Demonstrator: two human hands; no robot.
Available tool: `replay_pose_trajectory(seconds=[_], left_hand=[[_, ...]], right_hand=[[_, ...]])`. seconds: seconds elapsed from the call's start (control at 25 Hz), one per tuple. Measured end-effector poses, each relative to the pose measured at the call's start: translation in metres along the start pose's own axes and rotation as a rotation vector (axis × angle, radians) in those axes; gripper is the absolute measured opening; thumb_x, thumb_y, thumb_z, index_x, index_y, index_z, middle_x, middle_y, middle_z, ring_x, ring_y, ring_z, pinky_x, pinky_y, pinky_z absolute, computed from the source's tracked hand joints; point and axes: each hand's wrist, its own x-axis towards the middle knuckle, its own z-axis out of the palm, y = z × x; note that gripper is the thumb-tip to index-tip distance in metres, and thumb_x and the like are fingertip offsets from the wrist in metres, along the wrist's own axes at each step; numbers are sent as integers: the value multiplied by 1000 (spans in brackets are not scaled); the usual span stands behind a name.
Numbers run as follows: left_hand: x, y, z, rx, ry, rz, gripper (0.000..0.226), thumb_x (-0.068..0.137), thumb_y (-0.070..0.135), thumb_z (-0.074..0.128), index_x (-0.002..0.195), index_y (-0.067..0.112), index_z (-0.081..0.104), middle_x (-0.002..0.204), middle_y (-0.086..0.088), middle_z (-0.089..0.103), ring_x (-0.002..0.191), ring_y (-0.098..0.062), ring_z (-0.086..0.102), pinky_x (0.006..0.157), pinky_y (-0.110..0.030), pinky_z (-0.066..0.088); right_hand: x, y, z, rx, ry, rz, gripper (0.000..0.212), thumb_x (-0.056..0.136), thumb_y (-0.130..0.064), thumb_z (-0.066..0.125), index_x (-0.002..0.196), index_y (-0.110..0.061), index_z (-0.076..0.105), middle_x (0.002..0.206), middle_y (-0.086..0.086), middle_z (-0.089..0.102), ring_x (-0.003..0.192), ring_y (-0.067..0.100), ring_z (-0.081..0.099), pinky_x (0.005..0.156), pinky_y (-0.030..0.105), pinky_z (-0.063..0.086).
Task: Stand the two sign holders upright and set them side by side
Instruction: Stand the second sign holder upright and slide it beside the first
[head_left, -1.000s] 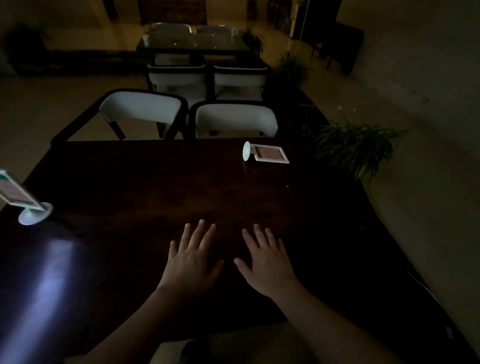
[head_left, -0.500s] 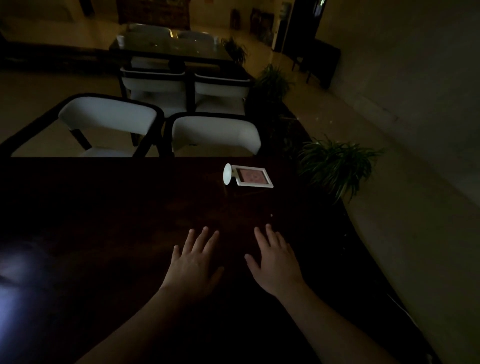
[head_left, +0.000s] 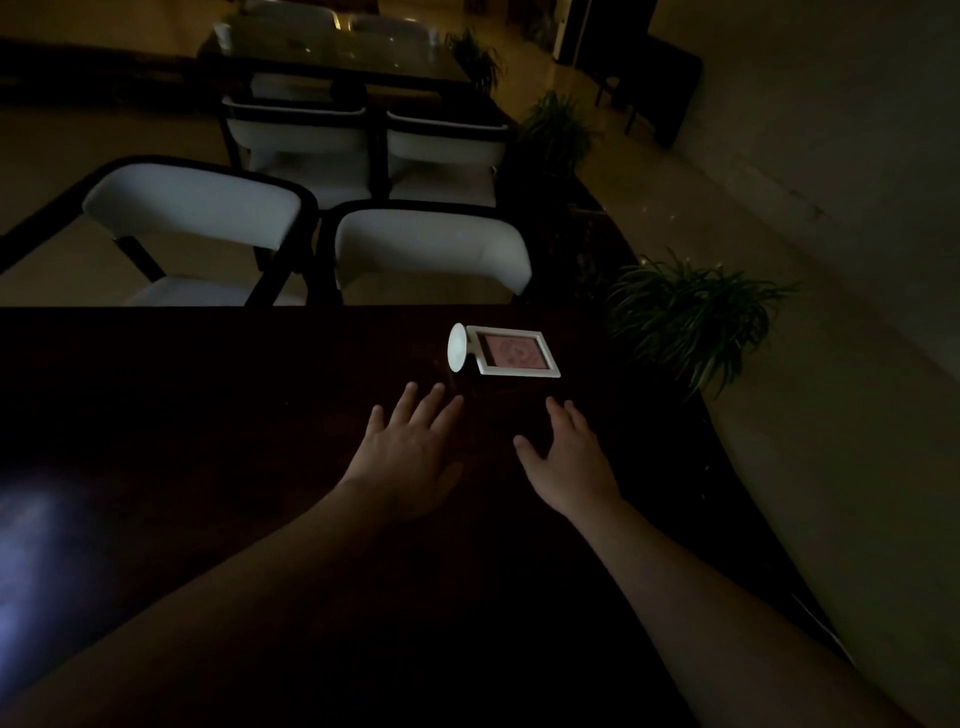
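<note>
A white sign holder lies flat on the dark wooden table near its far edge, its round base on the left and a pink card in its frame. My left hand is stretched out just short of the base, fingers spread, holding nothing. My right hand is beside it, a little below the frame's right end, fingers apart and empty. The second sign holder is out of view.
Two white chairs stand tucked at the table's far side. Potted plants sit on the floor off the table's right edge. A second table with more chairs stands further back. A bright glare marks the table's left part.
Both hands have moved forward across the table toward the lying sign holder. The view has swung right, so the upright sign holder at the left edge has left the frame.
</note>
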Motion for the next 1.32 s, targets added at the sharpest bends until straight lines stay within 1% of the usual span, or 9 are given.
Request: replay_pose_trajectory(seconds=[0.16, 0.32, 0.56, 0.64, 0.8, 0.92, 1.08, 1.24, 1.32], left_hand=[[44, -5, -1, 91, 61, 1, 89, 88, 63, 47, 152, 32, -7, 164, -1, -6, 148, -30, -10, 115, -60, 12], [92, -10, 8, 122, 37, -24, 90, 88, 63, 49, 153, 31, -5, 165, -4, -6, 149, -30, -8, 115, -57, 11], [161, -18, 29, 189, 56, -31, 85, 89, 67, 38, 154, 30, -3, 164, -5, -6, 149, -31, -6, 116, -56, 11], [186, -21, 36, 233, 39, -6, 83, 91, 66, 35, 154, 29, -5, 164, -5, -9, 149, -31, -9, 116, -57, 10], [219, -29, 41, 391, -17, 73, 86, 92, 63, 38, 153, 24, -8, 163, -5, -13, 148, -29, -14, 116, -58, 7], [228, -38, 45, 466, -82, 90, 86, 92, 63, 40, 154, 23, -5, 163, -6, -11, 148, -28, -12, 117, -56, 6], [228, -48, 48, 444, -88, 115, 74, 98, 50, 37, 154, 21, -3, 163, -8, -8, 149, -25, -7, 116, -44, 0], [223, -60, 49, 428, -67, 121, 76, 97, 28, 51, 153, 21, 0, 164, -7, -1, 149, -21, 1, 111, -36, -3], [216, -65, 50, 409, -47, 102, 75, 96, 24, 53, 153, 20, 4, 164, -7, 4, 149, -21, 7, 111, -34, -2]], right_hand=[[52, 8, 7, 27, -24, -4, 80, 94, -52, 56, 159, -24, 18, 168, 3, 12, 151, 28, 19, 112, 49, 34], [106, 20, 15, 32, -39, -22, 81, 95, -51, 56, 159, -20, 17, 167, 6, 12, 150, 29, 21, 111, 47, 35], [182, 33, 24, 36, -49, 21, 76, 97, -49, 56, 157, -16, 22, 166, 11, 16, 149, 33, 21, 111, 48, 35], [206, 38, 26, 51, -38, 52, 76, 97, -48, 56, 156, -13, 23, 165, 12, 19, 148, 33, 23, 111, 48, 35], [242, 45, 30, 134, -37, 135, 77, 97, -47, 56, 156, -9, 25, 159, 15, 31, 144, 36, 32, 110, 48, 40], [259, 45, 36, 158, -57, 186, 70, 95, -46, 59, 150, -9, 36, 147, 17, 46, 133, 37, 46, 101, 51, 48], [268, 35, 42, 129, -63, 219, 58, 94, -44, 58, 139, -10, 45, 136, 16, 54, 123, 37, 53, 96, 51, 50], [275, 26, 42, 187, -66, 306, 57, 97, -37, 56, 146, -12, 39, 143, 17, 50, 128, 37, 49, 100, 51, 48], [276, 21, 42, 250, -64, 329, 57, 98, -31, 54, 149, -11, 37, 146, 17, 48, 130, 37, 49, 100, 49, 48]])
